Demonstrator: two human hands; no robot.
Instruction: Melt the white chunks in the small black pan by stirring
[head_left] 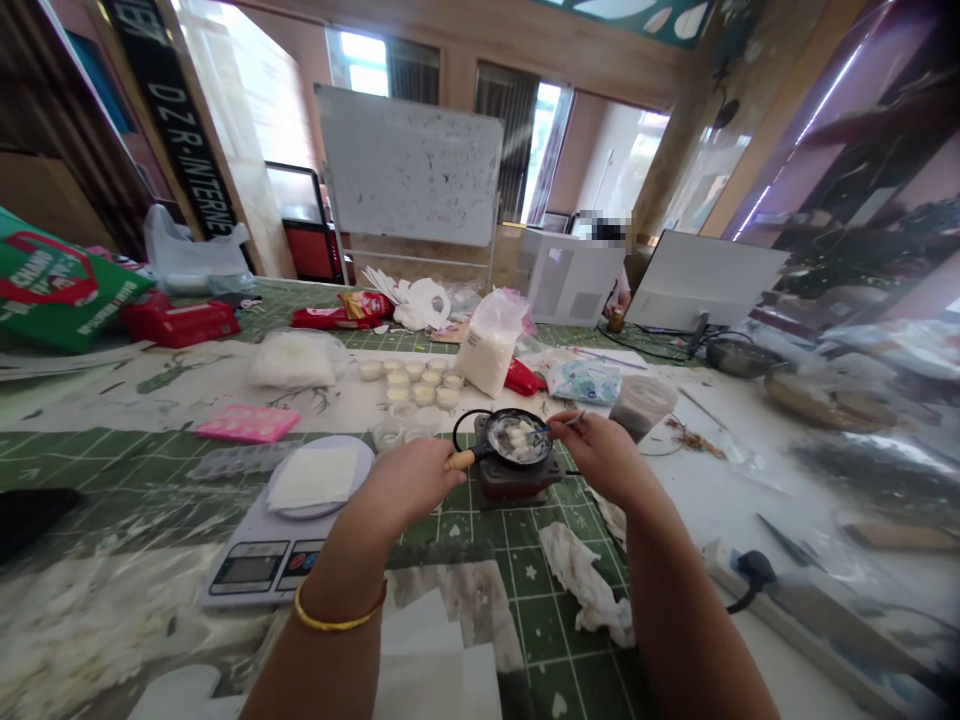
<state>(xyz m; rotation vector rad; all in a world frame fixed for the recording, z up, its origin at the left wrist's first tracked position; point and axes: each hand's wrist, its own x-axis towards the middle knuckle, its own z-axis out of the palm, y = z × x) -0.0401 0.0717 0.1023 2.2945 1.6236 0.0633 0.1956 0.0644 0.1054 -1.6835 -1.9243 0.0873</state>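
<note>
My left hand (414, 478) is closed round the wooden handle of a small black frying pan (491, 452). The pan sits on a small dark electric stove (517, 482). White lumps and pale melted stuff (517, 434) lie in it. My right hand (596, 450) pinches a thin stirring stick (541, 431), bluish where it shows, whose far end reaches into the pan among the lumps. Behind the pan stands an open clear bag of white pellets (489, 350). To its left are several small cups of whitish wax-like filling (424, 380).
A kitchen scale (251, 570) bearing white sheets stands left of my left forearm. A pink mould (249, 422) lies beyond it. Crumpled tissue (589, 585) is near my right forearm; a power strip (795, 610) lies right. A plastic tub (643, 405) stands behind my right hand. Someone sits behind the monitors.
</note>
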